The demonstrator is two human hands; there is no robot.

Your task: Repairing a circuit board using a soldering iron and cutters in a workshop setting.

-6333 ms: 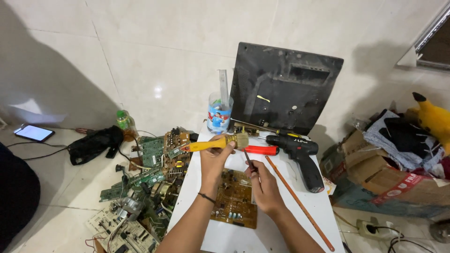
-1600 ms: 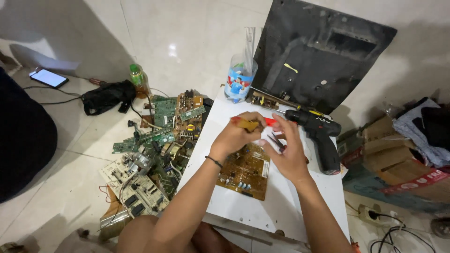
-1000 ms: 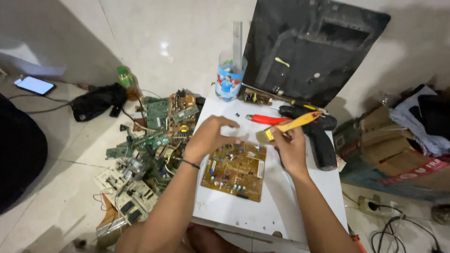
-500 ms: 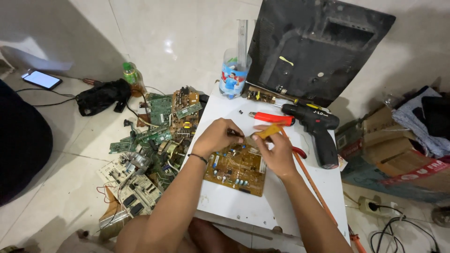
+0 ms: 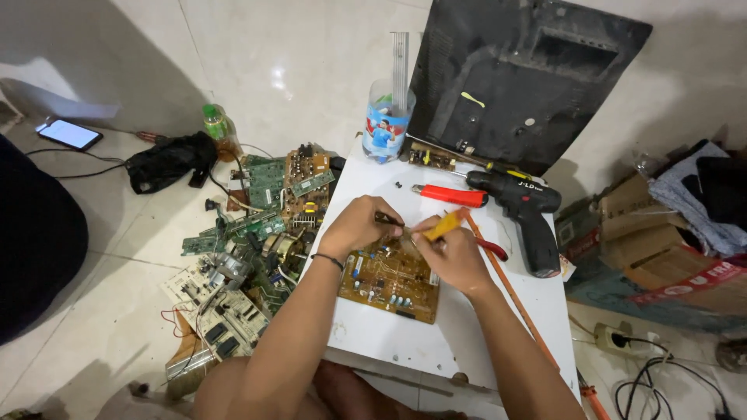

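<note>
Brown circuit board (image 5: 389, 281) lies flat on the white table (image 5: 405, 342). Left hand (image 5: 354, 227) pinches a small dark part at its far edge; right hand (image 5: 455, 255) grips a yellow-handled tool (image 5: 445, 225). Beyond: red-handled screwdriver (image 5: 450, 195), black drill (image 5: 525, 210). Scrap boards (image 5: 257, 225) crowd the floor at left.

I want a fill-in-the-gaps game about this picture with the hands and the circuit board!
1. The right hand holds a tool with a ____ handle.
2. The brown circuit board lies on a ____ table.
3. The black drill lies to the ____ of the hands.
4. The pile of green boards sits on the ____.

Missing words: yellow; white; right; floor
</note>
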